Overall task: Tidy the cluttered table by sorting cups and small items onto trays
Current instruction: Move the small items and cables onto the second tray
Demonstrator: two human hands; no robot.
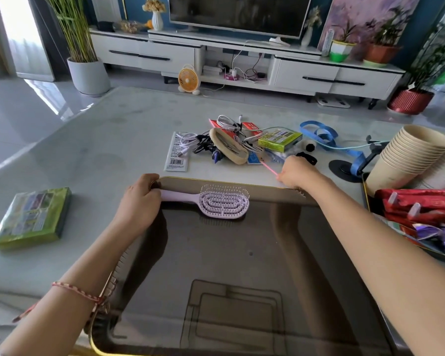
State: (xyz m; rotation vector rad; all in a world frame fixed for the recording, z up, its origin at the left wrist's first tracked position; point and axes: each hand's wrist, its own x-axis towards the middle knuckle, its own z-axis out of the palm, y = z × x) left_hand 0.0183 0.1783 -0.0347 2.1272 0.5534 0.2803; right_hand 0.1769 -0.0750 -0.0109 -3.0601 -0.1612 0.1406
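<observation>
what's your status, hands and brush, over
Left hand grips hairbrush handle, head on tray. Right hand pinches pink stick at tray's far rim. Clutter pile beyond, not blocking.

A wide mirrored tray [242, 265] sits on the pale desk [100, 140], nearest the person. At the tray's far left corner the left hand [139, 201] grips the handle of a lilac hairbrush [224, 204], whose head lies bristles-up inside the tray along its far rim. At the tray's far right corner the right hand [296, 173] holds the near end of a thin pink stick [269, 168]. Just beyond the tray lie tangled cables [190, 145], a wooden brush [228, 149] and a small green box [280, 138]. Left of the tray lies a larger green box [31, 217]. Right of it, stacked paper cups [409, 155] lie on their side above red packets [421, 204].
</observation>
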